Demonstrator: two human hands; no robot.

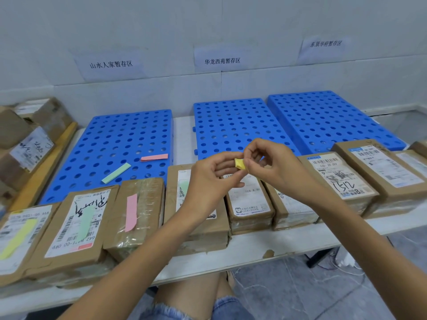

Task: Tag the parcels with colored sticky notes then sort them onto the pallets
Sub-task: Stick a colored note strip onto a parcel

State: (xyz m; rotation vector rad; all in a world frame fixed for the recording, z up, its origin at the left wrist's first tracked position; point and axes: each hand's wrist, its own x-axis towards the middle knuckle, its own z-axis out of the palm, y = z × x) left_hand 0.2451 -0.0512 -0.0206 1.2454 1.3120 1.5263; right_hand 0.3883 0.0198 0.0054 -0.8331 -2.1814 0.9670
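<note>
White worktop (288,241) lying under both grips. Three blue pallets (231,121) sitting beyond grips. Row of brown parcels (342,179) lying just below grips. Pink note (131,212) sticking on parcel far left of grips. Meeting in middle: left grip (208,179) and right grip (272,167), both pinching small yellow sticky notes (240,163) between them.

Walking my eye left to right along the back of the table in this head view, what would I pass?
A pile of cardboard boxes → first blue pallet, bearing a green note strip then a pink note strip → second blue pallet → third blue pallet.
</note>
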